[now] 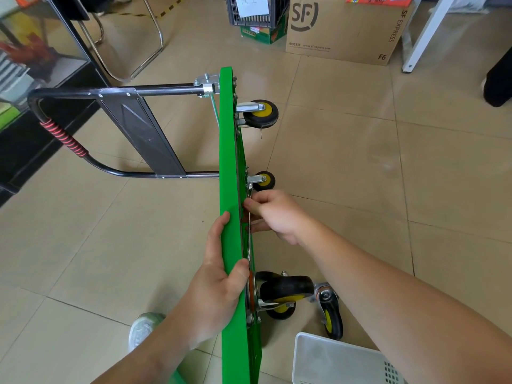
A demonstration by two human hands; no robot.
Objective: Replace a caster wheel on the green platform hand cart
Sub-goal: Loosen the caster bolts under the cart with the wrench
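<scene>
At the near right corner stands a white plastic basket [327, 361], and on the near left a pale shoe [142, 329] rests on the beige tiled floor [110, 245]. Between them the green platform cart [228, 162] stands on its side edge, seen edge-on and running from near to far, with its underside facing right.

The left hand [219, 278] grips the cart's upper edge. Its fingers lie along the deck side on the left and its thumb is hooked over onto the underside. Just right of that hand a black caster with a yellow hub [285, 289] is mounted on the underside. A loose caster [331, 314] lies on the floor just beside it, further right.

A little farther along, the right hand [277, 214] has its fingers curled round a slim metal wrench [249, 231]. The wrench lies flat along the underside, and its far end reaches the mounting plate of the middle caster [264, 180]. Farther still, a third mounted caster [261, 113] sticks out to the right.

At the far end the black tubular handle [110, 92] extends to the left, with red cord wound round part of it [65, 138]. Beyond the cart are a cardboard SF Express box [346, 29], a dark plastic crate [255, 12] and the chrome legs of a chair [124, 51].
</scene>
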